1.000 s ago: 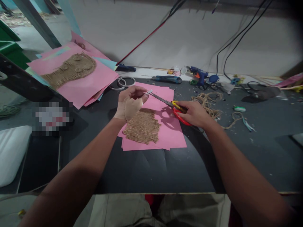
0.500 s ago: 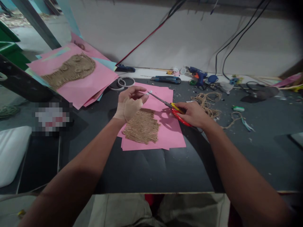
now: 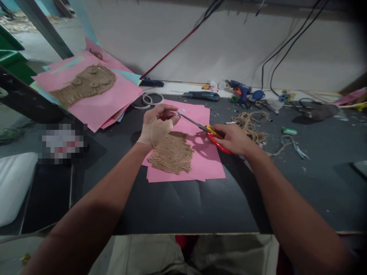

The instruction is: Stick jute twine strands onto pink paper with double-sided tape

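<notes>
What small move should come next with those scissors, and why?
Probably squeeze the scissors shut to snip. The right hand grips their red and yellow handles, and the blade tips already meet the small white strip pinched in the fingertips of the left hand, just above the pink paper.

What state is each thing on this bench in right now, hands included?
Left hand, beige wrap at wrist: pinching a small white strip.
Right hand: closed around red-and-yellow-handled scissors.
Scissors: blades nearly shut, tips at the strip.
Woven jute patch: flat on pink paper sheets.
Loose jute twine: tangled heap, untouched.
Blue glue gun: lying down, unheld.
White tape rings: lying flat.
</notes>
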The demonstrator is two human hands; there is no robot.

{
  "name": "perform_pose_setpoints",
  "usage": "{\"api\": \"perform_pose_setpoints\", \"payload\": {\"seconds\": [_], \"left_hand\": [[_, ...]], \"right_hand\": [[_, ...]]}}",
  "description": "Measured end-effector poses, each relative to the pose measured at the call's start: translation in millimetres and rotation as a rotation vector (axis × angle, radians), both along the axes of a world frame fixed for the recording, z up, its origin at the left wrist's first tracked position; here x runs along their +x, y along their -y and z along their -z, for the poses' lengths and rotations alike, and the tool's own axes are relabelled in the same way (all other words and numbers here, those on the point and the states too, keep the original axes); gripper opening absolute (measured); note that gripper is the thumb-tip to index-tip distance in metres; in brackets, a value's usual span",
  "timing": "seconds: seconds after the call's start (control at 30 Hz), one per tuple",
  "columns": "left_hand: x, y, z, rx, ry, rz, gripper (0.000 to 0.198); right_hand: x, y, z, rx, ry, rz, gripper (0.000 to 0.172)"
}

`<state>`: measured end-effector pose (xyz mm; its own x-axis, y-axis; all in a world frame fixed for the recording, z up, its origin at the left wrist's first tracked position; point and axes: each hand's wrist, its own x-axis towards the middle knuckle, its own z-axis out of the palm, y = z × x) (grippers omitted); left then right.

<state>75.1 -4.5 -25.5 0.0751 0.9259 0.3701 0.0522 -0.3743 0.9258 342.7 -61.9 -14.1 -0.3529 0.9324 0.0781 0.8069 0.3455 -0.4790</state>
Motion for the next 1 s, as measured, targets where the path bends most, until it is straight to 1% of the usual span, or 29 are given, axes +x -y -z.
{"api": "perform_pose_setpoints", "payload": {"seconds": [0.23, 0.4, 0.7, 0.9, 1.0], "left_hand": [[-1.2, -1.3, 0.2, -0.003, -0.031, -0.005, 0.02], [-0.2, -1.5, -1.4, -0.006, -0.018, -0.02, 0.02], [-0.3, -2.5, -2.2, -0.029, -0.004, -0.021, 0.022], [-1.3, -2.0, -5.6, -0.01, -0.082, -0.05, 0.02], [-2.4, -3.5, -3.1, 0.004, -0.114, -0.059, 0.018]], "right_hand": [[-3.3, 1.6, -4.0, -0.028, -0.002, 0.0, 0.046], [-3.2, 1.6, -3.7, -0.027, -0.002, -0.004, 0.045], [-1.8, 1.0, -1.0, 0.023, 0.038, -0.018, 0.04], [-1.1, 1.1, -1.3, 0.073, 0.085, -0.007, 0.04], [-0.3, 1.0, -1.6, 0.076, 0.076, 0.009, 0.041]]}}
